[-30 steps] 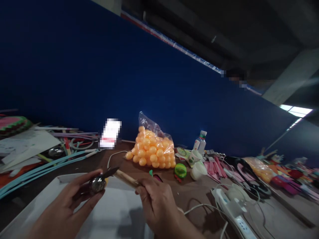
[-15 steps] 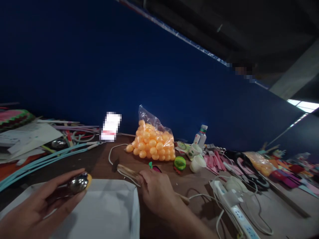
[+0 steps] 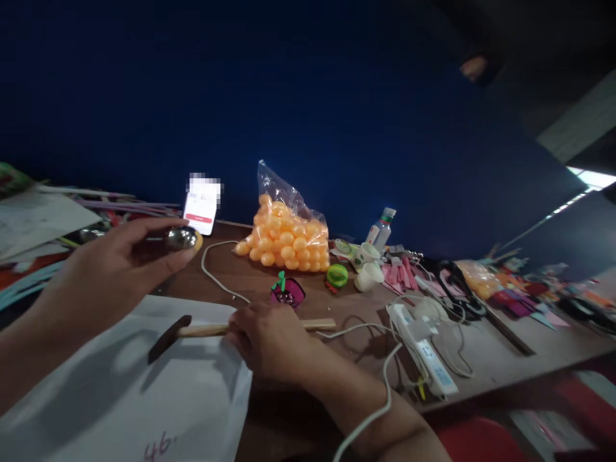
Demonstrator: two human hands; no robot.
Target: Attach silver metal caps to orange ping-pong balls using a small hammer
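My right hand [image 3: 274, 337] is wrapped round the wooden handle of a hammer [image 3: 203, 330]. The hammer's dark head is over a white sheet-like surface [image 3: 202, 398] with "46" written on it. Raised at the left, my left hand [image 3: 120, 269] pinches a shiny silver rounded piece [image 3: 179, 238] with a yellow-orange end. Its exact kind I cannot make out. Just beyond my right hand is a small purple dish [image 3: 294, 292] of tiny dark pieces, a green thing at its edge.
Behind stand a clear bag of orange balls [image 3: 289, 244], a lit phone [image 3: 201, 212] and a bottle [image 3: 380, 232]. Nearby are a green striped toy [image 3: 337, 276] and white cups [image 3: 369, 277]. A power strip [image 3: 436, 366] with loose cables lies right; one white cable [image 3: 366, 420] crosses my right forearm.
The hammer has come left and over the white surface in my right hand, its head now showing. My left hand has risen and moved right with the silver piece. The view has tilted down.
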